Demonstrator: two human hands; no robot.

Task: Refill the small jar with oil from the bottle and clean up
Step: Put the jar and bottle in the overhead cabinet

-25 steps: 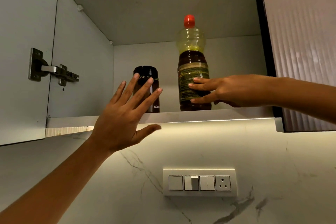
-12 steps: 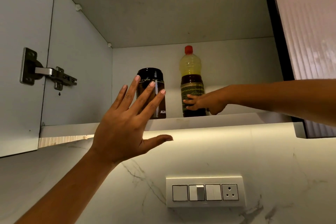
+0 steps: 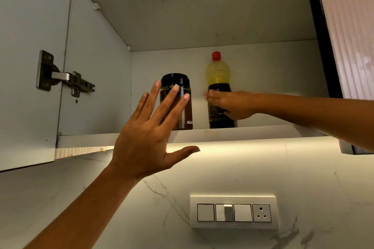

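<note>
Bottle: The bottle stands upright on the lower cabinet shelf, toward the back. Its red cap is on, and it looks pale yellow up top and dark below.
Jar: The dark, lidded jar stands upright on the same shelf, left of the bottle and apart from it.
Left hand: The left hand is raised in front of the jar with fingers straight and spread and the thumb out, holding nothing. Its fingertips overlap the jar in the view, but contact cannot be confirmed.
Right hand: The right hand reaches in from the right and lies across the bottle's label band. It is blurred, so whether the fingers wrap the bottle or merely rest on it cannot be told.
Risk, tipping: The bottle is tall and narrow, and the hand meets it at mid-height with the arm stretched upward. A push there instead of a firm hold could rock it over on the shelf.
Risk, knock-on: If the bottle leans left it would probably strike the jar, which could then slide off the shelf's front edge. The open left hand seems placed to guard against that.
Risk, slip: An oily surface and a reach above head height would make a weak grip likely to fail as the bottle comes off the shelf.
Risk, spill: If the cap is loose, a fall would probably leak oil down the marble wall toward the switch panel.
</note>
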